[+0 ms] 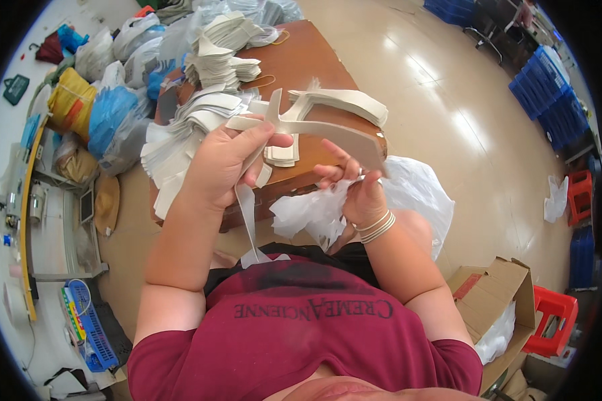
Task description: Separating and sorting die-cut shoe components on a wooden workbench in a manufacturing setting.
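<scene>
Nearest the camera, across the bottom of the frame, is the person's maroon shirt (301, 327) with dark lettering on its chest. From the far left, a blue plastic basket (99, 327) stands at lower left, a straw hat (106, 207) is above it to the right, and yellow, blue and white bundled bags (117, 120) fill the upper left. Right of them, layered stacks of pale cut pieces (204, 113) spread over the left part of a brown table (308, 50) in the upper middle. In front of these the left hand (231, 160) is raised, its thumb and fingers pinching a pale forked piece (331, 130) near its branching end; a thin white strip (246, 210) hangs below that hand toward the shirt. The forked piece lies just right of the left fingertips and curves down toward the right, its broad end just above the right hand's thumb and fingers. A small pale stack (283, 154) and a longer curved stack (341, 101) sit on the table near the piece. The right hand (362, 194), with pale bands (377, 227) at its wrist, has its fingers partly curled and spread beside the broad end; whether they grip it cannot be told. White plastic sheeting (418, 194) lies below and beside that hand. Farther right, an open cardboard box (495, 297) and a red stool (555, 314) stand at lower right, with blue crates (548, 93) at upper right.
</scene>
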{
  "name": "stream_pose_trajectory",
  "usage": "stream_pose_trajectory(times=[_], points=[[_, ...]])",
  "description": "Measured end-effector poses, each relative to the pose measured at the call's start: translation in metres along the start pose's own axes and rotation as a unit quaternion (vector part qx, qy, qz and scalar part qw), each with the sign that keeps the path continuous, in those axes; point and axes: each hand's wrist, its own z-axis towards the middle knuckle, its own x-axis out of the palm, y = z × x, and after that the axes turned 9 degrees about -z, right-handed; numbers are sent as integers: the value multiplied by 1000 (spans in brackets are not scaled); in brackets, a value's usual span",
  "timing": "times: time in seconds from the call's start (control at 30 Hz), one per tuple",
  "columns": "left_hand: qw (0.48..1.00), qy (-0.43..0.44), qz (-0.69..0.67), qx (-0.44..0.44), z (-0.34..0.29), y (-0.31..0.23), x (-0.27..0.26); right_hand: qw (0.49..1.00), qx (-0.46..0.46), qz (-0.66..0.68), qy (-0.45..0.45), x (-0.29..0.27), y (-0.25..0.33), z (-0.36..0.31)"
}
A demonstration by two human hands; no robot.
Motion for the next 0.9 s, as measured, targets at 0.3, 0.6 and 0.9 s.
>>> stream_pose_trajectory(times=[0.3,0.6,0.9], points=[[989,3,26,-145,55,40,-2,935,-49,-70,-343,-9,48,18],[963,-58,199,-171,159,55,-28,909,-16,-206,-362,-48,52,83],[928,-142,301,-166,224,91,-52,869,152,-187,-432,-59,40,125]])
